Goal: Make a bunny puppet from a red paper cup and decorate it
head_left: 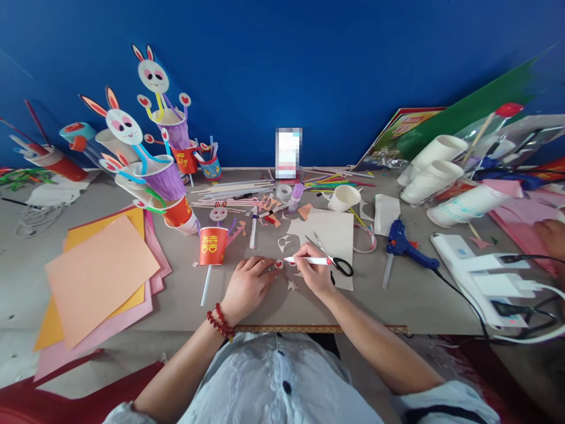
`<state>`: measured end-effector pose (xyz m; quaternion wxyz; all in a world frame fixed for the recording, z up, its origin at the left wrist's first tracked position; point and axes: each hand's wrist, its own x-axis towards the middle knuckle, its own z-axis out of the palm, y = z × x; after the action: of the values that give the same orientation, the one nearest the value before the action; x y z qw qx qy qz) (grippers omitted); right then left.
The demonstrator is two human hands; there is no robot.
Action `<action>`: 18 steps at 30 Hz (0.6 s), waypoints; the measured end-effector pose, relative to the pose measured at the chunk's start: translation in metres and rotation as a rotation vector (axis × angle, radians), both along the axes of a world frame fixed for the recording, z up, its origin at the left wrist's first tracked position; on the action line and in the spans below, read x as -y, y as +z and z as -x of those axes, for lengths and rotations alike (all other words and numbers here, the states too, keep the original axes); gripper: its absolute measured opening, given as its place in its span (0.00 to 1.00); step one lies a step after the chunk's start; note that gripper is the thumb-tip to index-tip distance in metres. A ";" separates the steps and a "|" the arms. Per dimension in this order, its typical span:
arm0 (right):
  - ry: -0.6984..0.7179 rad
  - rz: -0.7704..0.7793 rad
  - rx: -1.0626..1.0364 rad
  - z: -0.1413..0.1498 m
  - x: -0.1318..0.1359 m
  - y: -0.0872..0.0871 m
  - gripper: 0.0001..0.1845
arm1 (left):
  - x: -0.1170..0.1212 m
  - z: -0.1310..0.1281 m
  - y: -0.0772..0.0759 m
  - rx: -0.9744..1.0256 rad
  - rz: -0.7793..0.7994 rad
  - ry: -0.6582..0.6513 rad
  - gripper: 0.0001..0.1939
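Observation:
My right hand (pixel 314 268) is closed round a white marker pen (pixel 304 259), its tip pointing left at a small round paper piece with a red centre (pixel 278 264) on the table. My left hand (pixel 248 284) rests beside that piece, fingers curled, fingertips pressing on or next to it. Black-handled scissors (pixel 339 264) lie on a beige card sheet (pixel 332 235) just behind my right hand. A red paper cup (pixel 212 245) on a white straw stands to the left of my left hand.
Orange and pink paper sheets (pixel 99 277) lie at the left. Bunny cup figures (pixel 152 171) stand at the back left. A blue glue gun (pixel 404 245), a white power strip (pixel 481 277) and stacked white cups (pixel 435 162) fill the right. Another person's hand (pixel 551 235) shows at the far right.

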<state>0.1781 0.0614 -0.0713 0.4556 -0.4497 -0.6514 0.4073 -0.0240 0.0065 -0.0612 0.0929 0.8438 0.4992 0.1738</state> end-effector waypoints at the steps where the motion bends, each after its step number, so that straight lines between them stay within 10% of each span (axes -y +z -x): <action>1: 0.016 0.003 0.013 0.001 0.000 0.001 0.10 | 0.000 0.000 0.000 -0.003 -0.001 0.000 0.15; 18: 0.099 -0.019 0.155 0.004 0.000 0.004 0.10 | 0.000 0.000 0.001 -0.030 -0.010 0.000 0.15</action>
<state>0.1744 0.0614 -0.0672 0.3872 -0.4429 -0.7100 0.3870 -0.0239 0.0065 -0.0602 0.0808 0.8467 0.4998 0.1636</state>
